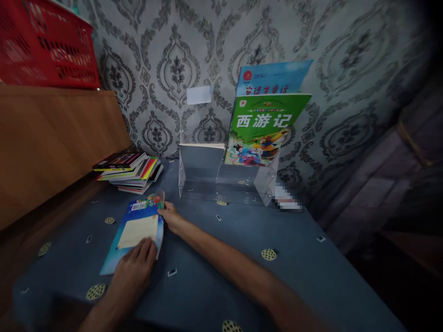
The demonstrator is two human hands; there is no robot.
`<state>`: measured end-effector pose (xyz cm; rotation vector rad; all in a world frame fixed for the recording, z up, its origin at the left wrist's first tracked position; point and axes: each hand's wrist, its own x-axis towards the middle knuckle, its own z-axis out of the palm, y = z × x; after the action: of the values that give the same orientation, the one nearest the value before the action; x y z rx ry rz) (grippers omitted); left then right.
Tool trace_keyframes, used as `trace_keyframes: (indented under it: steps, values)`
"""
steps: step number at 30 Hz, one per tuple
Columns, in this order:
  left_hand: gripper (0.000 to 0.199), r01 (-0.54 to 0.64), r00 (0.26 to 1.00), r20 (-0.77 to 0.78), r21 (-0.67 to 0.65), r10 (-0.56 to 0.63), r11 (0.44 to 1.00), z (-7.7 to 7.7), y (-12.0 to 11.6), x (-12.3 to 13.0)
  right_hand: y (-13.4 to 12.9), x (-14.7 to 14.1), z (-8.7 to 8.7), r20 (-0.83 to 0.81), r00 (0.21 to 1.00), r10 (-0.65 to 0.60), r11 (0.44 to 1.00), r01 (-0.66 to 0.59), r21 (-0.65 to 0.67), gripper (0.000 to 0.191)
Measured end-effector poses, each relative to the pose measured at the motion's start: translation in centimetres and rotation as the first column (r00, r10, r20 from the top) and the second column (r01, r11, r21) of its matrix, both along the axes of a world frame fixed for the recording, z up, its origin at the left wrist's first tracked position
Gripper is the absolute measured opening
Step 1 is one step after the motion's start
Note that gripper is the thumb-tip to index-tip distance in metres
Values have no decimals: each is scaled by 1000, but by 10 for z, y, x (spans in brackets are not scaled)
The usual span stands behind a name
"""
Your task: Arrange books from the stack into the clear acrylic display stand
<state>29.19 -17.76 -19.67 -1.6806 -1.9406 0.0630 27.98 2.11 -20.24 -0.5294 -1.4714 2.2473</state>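
A thin blue picture book (140,230) lies on the cloth-covered table at a slant, its back cover with barcode and pale panel facing up. My right hand (171,217) reaches across and pinches the book's upper right edge. Over the lower right part of the cover rests my left hand (138,258), fingers bent together at the edge; its thumb is hidden. Behind stands a clear acrylic book rack (237,191). It holds a green book (266,131), a blue book (272,76) behind that one, and a grey-looking book (202,161) at the left.
A pile of books (133,173) lies at the back left, beside a wooden cabinet (58,143) with a red basket (51,46) on top. A blurred-out item (288,200) sits right of the rack. Patterned wallpaper closes off the back; a curtain (377,166) hangs at the right.
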Motion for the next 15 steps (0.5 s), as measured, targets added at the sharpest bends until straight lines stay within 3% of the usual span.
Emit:
trace_keyframes:
  steps: [3, 8, 12, 15]
  values:
    - [54, 96, 995, -30, -101, -99, 990, -9, -21, 12, 9, 13, -9, 33, 997, -74, 996, 75, -55, 26]
    - [56, 220, 975, 20, -191, -220, 957, 2, -41, 19, 20, 49, -11, 62, 994, -86, 991, 92, -99, 23]
    - [60, 348, 937, 90, -183, -337, 919, 12, -45, 19, 30, 97, -5, 94, 992, -86, 989, 97, -109, 39]
    - [72, 390, 916, 177, -181, -360, 903, 7, -48, 7, 38, 139, 1, 112, 987, -116, 989, 125, -76, 49]
